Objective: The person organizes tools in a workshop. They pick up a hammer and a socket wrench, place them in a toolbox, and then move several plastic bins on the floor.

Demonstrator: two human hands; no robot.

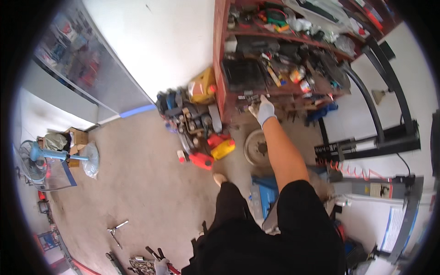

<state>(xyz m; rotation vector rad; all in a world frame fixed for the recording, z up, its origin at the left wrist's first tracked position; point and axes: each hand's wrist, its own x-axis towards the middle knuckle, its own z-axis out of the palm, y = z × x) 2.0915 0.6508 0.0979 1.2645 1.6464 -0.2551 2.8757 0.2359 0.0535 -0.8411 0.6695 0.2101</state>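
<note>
My right hand (264,111), in a pale work glove, reaches out to the front edge of a red shelf unit (221,91). Its fingers look spread beside small metal parts (247,97) on that edge; blur hides whether they touch them. At the bottom of the view my left hand (161,266), also gloved, is closed around a long-handled tool (173,268) with red and black showing. The tool's far end and most of the left arm are out of sight. Beside that hand lie several metal tools or sockets (140,263).
Red and yellow plastic jugs (201,160) crowd the floor by the shelf, near a pale wheel rim (256,147). A metal T-shaped wrench (113,230) lies on the floor at left. A blue fan (59,155) stands far left; a black metal frame (389,87) rises at right.
</note>
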